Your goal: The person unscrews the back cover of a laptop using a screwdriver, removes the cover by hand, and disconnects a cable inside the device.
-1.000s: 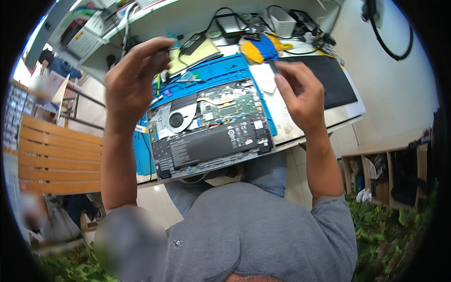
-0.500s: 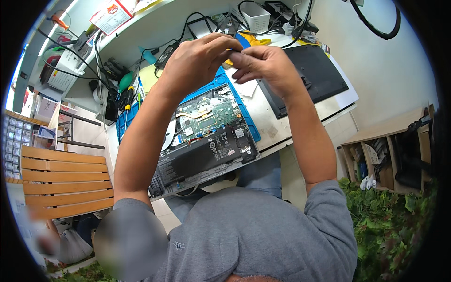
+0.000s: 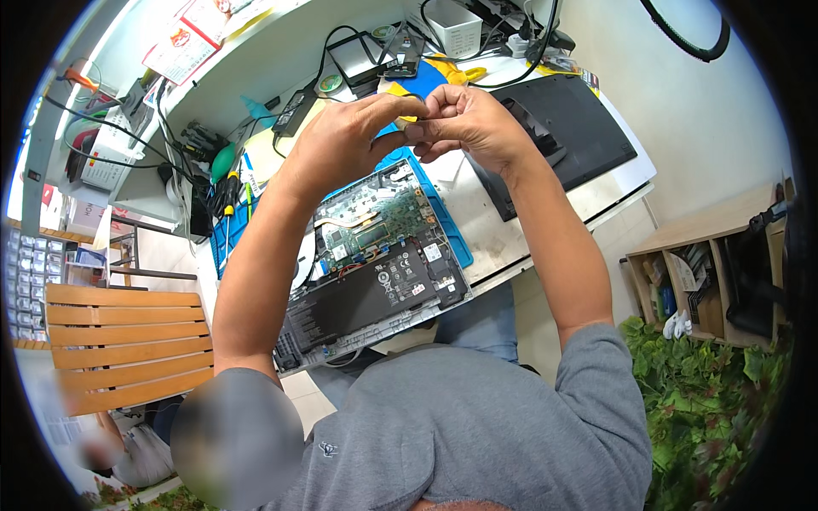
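Over the far edge of an opened laptop, my left hand [image 3: 348, 140] and my right hand [image 3: 479, 129] meet, thumbs and fingertips pinched together. What lies between the fingers, if anything, is too small or hidden. Beneath them is the laptop base [image 3: 375, 221], its green circuit board and copper heat pipe exposed. A long black battery [image 3: 366, 289] fills the side nearer me. The laptop rests partly on a blue repair mat [image 3: 452, 230] and juts past the table's front edge toward my lap.
To the right lies a black laptop cover [image 3: 588, 128] with a dark object on it. Screwdrivers [image 3: 230, 194] stand at the left, near a green bulb blower [image 3: 223, 162]. Cables, a black power adapter [image 3: 296, 111] and a white basket [image 3: 453, 30] line the back. A slatted wooden chair [image 3: 128, 341] stands left.
The whole view has shifted slightly. My hands sit a little lower and nearer the laptop, and the right fingers are more curled against the left fingertips.
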`<act>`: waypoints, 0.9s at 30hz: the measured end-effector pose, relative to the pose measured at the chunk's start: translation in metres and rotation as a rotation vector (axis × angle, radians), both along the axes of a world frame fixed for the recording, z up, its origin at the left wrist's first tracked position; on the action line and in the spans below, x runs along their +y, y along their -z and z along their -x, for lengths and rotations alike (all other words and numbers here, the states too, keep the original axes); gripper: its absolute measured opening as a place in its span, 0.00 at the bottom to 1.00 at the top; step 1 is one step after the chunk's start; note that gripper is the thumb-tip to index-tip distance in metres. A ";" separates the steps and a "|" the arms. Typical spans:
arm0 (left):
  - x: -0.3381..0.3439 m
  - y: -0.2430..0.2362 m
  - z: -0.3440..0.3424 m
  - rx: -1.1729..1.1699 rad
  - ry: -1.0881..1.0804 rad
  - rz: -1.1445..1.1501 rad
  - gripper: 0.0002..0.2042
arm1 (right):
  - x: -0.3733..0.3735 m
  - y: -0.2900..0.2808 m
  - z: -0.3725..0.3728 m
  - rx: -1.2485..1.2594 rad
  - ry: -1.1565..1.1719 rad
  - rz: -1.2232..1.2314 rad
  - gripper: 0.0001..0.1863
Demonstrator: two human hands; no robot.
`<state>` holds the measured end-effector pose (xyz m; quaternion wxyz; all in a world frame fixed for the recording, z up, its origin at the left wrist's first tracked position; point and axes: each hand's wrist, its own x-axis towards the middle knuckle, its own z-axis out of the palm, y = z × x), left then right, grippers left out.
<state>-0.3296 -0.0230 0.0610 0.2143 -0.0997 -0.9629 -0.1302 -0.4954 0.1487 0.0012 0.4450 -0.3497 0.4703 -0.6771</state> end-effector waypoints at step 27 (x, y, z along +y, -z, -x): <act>-0.018 0.042 0.014 -0.174 -0.112 -1.563 0.12 | -0.032 0.016 -0.016 0.234 0.312 0.172 0.16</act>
